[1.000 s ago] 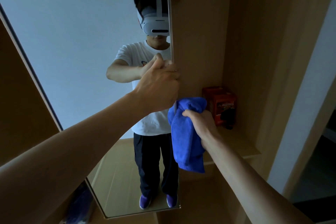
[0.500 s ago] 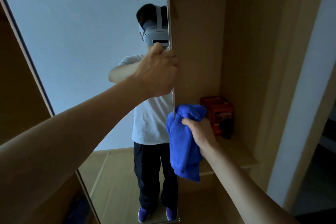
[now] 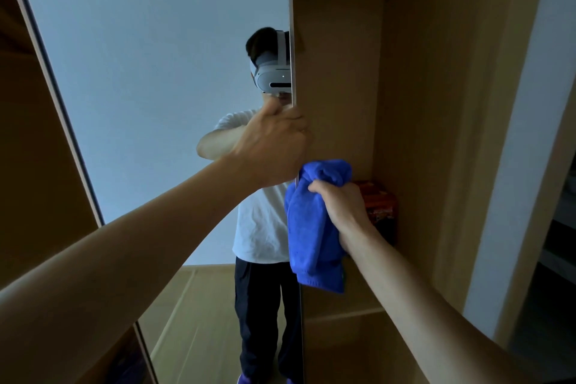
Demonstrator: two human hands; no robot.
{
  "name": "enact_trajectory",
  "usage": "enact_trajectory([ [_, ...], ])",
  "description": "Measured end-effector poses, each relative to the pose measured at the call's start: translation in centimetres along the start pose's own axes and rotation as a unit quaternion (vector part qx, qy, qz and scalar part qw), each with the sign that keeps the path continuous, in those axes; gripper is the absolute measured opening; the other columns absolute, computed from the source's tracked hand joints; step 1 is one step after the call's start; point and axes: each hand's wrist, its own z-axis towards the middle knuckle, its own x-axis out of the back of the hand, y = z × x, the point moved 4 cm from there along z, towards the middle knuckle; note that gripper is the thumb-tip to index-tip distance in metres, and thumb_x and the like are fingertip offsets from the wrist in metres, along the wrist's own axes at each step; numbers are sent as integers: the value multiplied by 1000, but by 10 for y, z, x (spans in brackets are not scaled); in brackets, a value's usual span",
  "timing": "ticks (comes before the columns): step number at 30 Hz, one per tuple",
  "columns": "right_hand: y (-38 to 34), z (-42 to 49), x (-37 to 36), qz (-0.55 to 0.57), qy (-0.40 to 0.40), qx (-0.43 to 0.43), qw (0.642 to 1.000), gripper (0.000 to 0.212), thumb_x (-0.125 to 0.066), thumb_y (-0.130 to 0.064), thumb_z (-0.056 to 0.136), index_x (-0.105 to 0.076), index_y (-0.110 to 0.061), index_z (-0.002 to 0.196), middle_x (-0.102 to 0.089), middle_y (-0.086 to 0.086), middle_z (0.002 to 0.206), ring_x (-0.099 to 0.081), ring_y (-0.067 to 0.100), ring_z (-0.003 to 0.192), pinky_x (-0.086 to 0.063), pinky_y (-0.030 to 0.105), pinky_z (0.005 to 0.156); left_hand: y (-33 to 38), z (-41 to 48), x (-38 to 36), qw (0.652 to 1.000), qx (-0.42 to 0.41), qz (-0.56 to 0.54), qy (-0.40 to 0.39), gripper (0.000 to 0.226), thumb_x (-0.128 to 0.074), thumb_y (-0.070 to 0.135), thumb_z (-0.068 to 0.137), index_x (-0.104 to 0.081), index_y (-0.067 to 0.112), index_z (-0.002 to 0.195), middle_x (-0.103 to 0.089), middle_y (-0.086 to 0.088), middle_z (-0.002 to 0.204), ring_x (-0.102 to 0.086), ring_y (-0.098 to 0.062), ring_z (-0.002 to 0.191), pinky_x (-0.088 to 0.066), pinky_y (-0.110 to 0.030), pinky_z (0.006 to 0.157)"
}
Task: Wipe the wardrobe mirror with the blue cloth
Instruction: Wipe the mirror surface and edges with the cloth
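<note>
The tall wardrobe mirror (image 3: 149, 78) fills the left and centre of the head view and reflects a person standing in front of it. My left hand (image 3: 272, 146) grips the mirror's right edge at mid height, fingers curled round it. Just below, my right hand (image 3: 341, 204) holds the bunched blue cloth (image 3: 311, 227), which hangs down beside the mirror's right edge. The cloth is next to the edge; whether it touches the glass I cannot tell.
Right of the mirror the wardrobe interior (image 3: 336, 72) stands open, with a wooden shelf (image 3: 349, 312) and a red box (image 3: 381, 209) on it behind my right hand. A wooden side panel (image 3: 467, 134) rises further right. Brown wood (image 3: 28, 150) borders the mirror on the left.
The view has tilted upward, so both hands sit lower in the frame. My left hand keeps its grip on the mirror edge and my right hand still holds the cloth just beneath.
</note>
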Motion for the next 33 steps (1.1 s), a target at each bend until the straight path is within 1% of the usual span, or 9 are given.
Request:
enact_trajectory([
  [1, -21, -5, -9, 71, -60, 2, 996, 14, -62, -8, 88, -67, -1, 99, -66, 3, 77, -64, 18, 71, -50, 26, 59, -1, 2, -2, 1000, 5, -8, -11, 27, -36, 16, 78, -62, 24, 78, -58, 7, 79, -57, -18, 95, -32, -37, 87],
  [2, -36, 4, 0, 127, -66, 23, 989, 16, -63, -11, 89, -64, 1, 98, -64, 4, 78, -64, 22, 69, -48, 24, 59, -2, 4, -3, 1000, 9, -14, -24, 25, -39, 16, 79, -62, 25, 82, -59, 7, 80, -56, -18, 96, -33, -37, 89],
  [6, -57, 10, 5, 126, -74, 34, 989, 5, -69, -19, 86, -68, -15, 88, -72, 4, 85, -71, 21, 82, -53, 31, 70, -6, 11, -2, 999, 12, -8, -43, 18, -44, 20, 85, -61, 22, 91, -66, 5, 87, -58, -20, 98, -39, -40, 94],
  [11, -36, 16, 11, 99, -83, 45, 991, 7, -68, -20, 84, -69, -14, 87, -73, -2, 74, -73, 11, 69, -52, 24, 53, -23, 22, 11, 999, 6, 16, -33, 34, -29, 14, 83, -61, 24, 86, -52, 5, 86, -54, -20, 101, -39, -41, 93],
  [15, -5, 14, 5, 72, -112, 59, 989, 15, -68, -13, 86, -65, -16, 100, -68, -1, 90, -64, 13, 79, -53, 21, 66, -34, 28, 14, 999, 3, 34, -24, 32, -30, 16, 84, -61, 21, 87, -57, 2, 93, -54, -20, 103, -34, -40, 91],
  [21, 26, 11, 1, 48, -105, 13, 993, 11, -70, -14, 85, -64, -23, 83, -67, -7, 77, -61, 1, 61, -49, 12, 52, -37, 22, 13, 1000, 4, 17, -2, 29, -34, 15, 89, -62, 18, 83, -57, 2, 89, -56, -19, 104, -37, -41, 88],
  [24, 6, 12, 2, 53, -93, 20, 994, 4, -70, -17, 85, -66, -19, 84, -69, -1, 82, -65, 10, 70, -52, 20, 60, -37, 21, 13, 1000, 5, 7, -5, 29, -33, 16, 87, -62, 20, 85, -57, 4, 92, -55, -18, 108, -37, -41, 90],
  [27, -27, 11, 6, 62, -70, 3, 996, 17, -69, -24, 82, -70, -8, 89, -74, 9, 86, -73, 21, 81, -57, 36, 73, -39, 21, 13, 1000, 0, 6, -9, 28, -34, 16, 85, -62, 21, 87, -57, 6, 94, -53, -17, 110, -36, -39, 92],
  [33, -94, 14, 10, 118, -81, 64, 988, 11, -63, -22, 92, -63, -15, 82, -68, 0, 74, -68, 13, 70, -50, 26, 61, -42, 23, 13, 1000, 1, -1, 8, 26, -38, 19, 87, -63, 23, 92, -62, 8, 91, -55, -15, 102, -35, -37, 91],
])
